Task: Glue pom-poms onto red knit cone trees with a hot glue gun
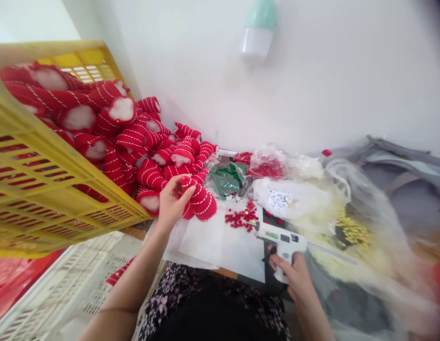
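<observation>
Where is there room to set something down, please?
The white paper is bare in its near part, between the red striped stuffed piece in the left hand and the glue gun in the right hand, in front of the red pompoms. It is crowded at left with more stuffed pieces beside the yellow crate, and behind and at right with plastic bags.

1 hand (175, 201) on red striped piece (202, 201)

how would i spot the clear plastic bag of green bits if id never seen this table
Start at the big yellow slatted plastic crate on the left. Follow its spill of stuffed red cloth pieces with white stitching rightward to where the clear plastic bag of green bits lies. Green contents set it apart: neighbouring bags hold red or white bits.
</observation>
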Tool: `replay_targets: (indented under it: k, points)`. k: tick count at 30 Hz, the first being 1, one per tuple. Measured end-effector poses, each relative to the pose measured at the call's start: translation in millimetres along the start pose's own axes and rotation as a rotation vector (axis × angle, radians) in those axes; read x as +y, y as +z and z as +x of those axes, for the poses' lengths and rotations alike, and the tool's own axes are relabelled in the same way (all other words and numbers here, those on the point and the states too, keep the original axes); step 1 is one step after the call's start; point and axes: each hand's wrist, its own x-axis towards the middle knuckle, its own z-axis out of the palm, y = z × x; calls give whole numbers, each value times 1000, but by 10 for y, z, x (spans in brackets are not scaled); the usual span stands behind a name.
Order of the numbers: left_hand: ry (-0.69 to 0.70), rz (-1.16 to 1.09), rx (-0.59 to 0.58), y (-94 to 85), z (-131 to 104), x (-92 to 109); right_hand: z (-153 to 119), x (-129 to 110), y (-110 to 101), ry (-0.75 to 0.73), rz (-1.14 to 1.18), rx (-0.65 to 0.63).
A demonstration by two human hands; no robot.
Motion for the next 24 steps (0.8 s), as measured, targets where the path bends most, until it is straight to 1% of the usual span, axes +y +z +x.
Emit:
replay_targets:
  k: [2,4,6,8,11,14,17,19,24]
  points:
    - [-185,-218,-35,106,-5,-198,-30,-104,71,13,88,-44]
    - [-339,-381,-34,203,-38,-391,-61,-206,134,16,152,-76]
    - [-487,-502,-34,287,-110,-506,-90,-281,175,11,169,-106]
    - [-625,-601,-63,358,-205,-522,-111,-318,192,19,158,-139]
    - [-795,-721,-131,439,-329,-430,-122,-309,190,37,123,-164]
    - [-929,-820,-179,485,-388,-354,-115,-260,174,44,93,-171]
    - [-1045,-891,-208,494,-409,-370,-112,-224,163,38,69,-213]
    - [-1081,-929,-229,488,-424,-415,-125,-228,170,38,58,-228]
    - [-1121,-981,-238,482,-467,-529,-156,-295,211,38,48,-200]
